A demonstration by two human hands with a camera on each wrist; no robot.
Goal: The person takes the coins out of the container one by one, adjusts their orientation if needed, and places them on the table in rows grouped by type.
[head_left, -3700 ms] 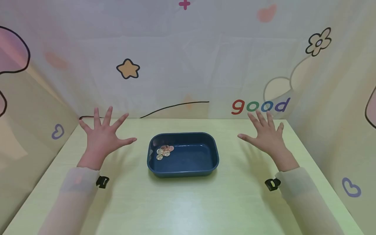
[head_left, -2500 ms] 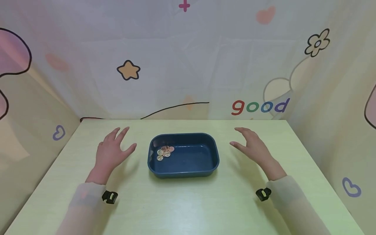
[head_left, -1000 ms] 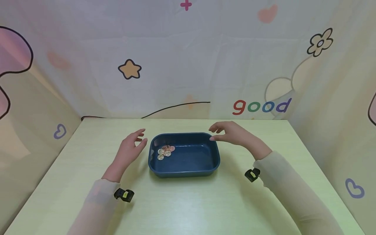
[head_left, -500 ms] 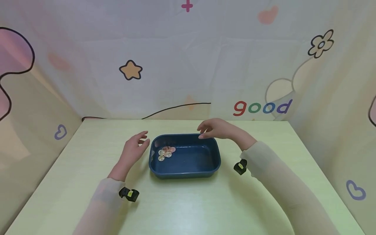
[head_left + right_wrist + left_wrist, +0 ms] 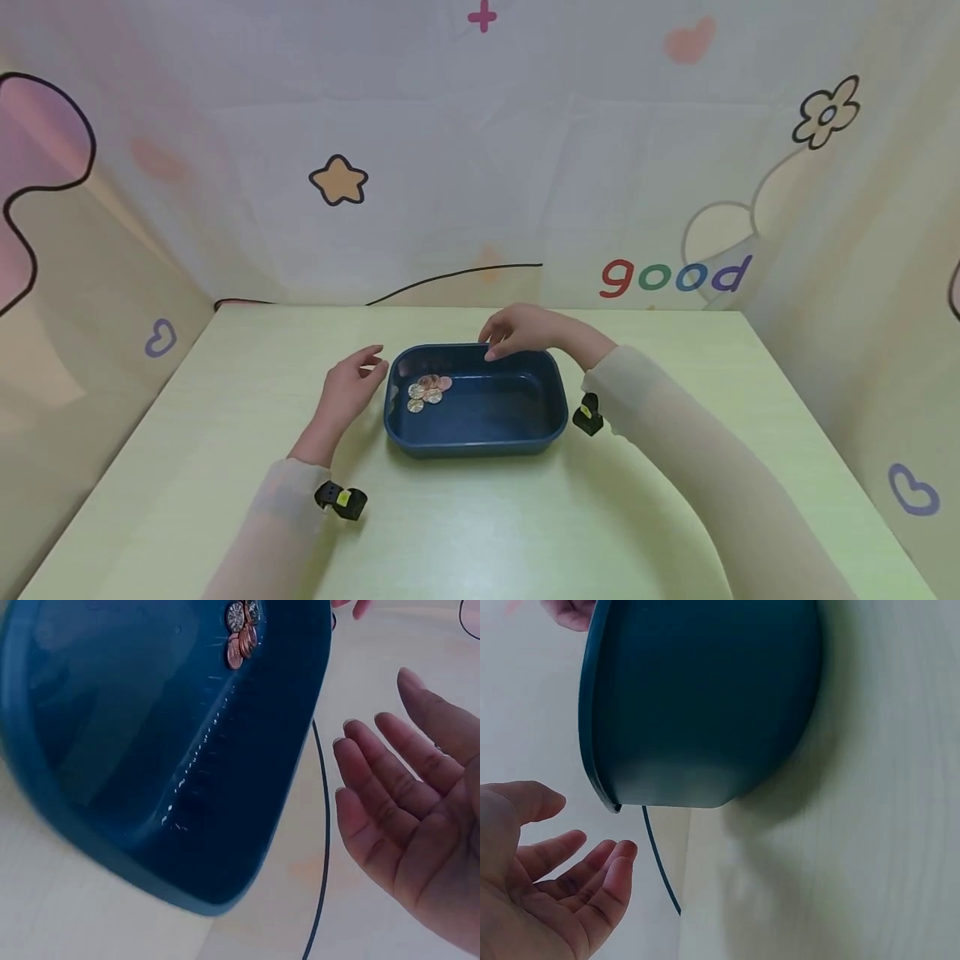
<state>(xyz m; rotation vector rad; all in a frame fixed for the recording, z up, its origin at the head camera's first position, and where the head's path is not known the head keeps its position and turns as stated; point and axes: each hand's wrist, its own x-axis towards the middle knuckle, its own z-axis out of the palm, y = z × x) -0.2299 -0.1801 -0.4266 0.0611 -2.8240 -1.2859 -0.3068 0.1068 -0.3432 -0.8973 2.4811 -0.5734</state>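
In the head view a dark blue rectangular tray point(image 5: 510, 417) stands on the table, and a small cluster of silver and copper coins point(image 5: 431, 392) lies at its left end. Beside the tray's left rim, my left hand point(image 5: 348, 390) hovers with relaxed, slightly bent fingers and holds nothing. Over the far rim, right of the coins, is my right hand point(image 5: 521, 327), its fingers loosely bent. The right wrist view shows that hand's palm point(image 5: 420, 802) bare and apart from the tray wall. In the left wrist view the tray's outer side point(image 5: 705, 697) hides the coins.
The pale wooden table point(image 5: 465, 533) surrounds the tray. A printed cloth point(image 5: 450, 167) rises behind the table and along both sides. Each wrist carries a small black camera, such as the left one point(image 5: 342, 500).
My right hand has moved left from beside the tray to above its far rim. My left hand has come slightly right, close to the left rim. Tray and coins stay put.
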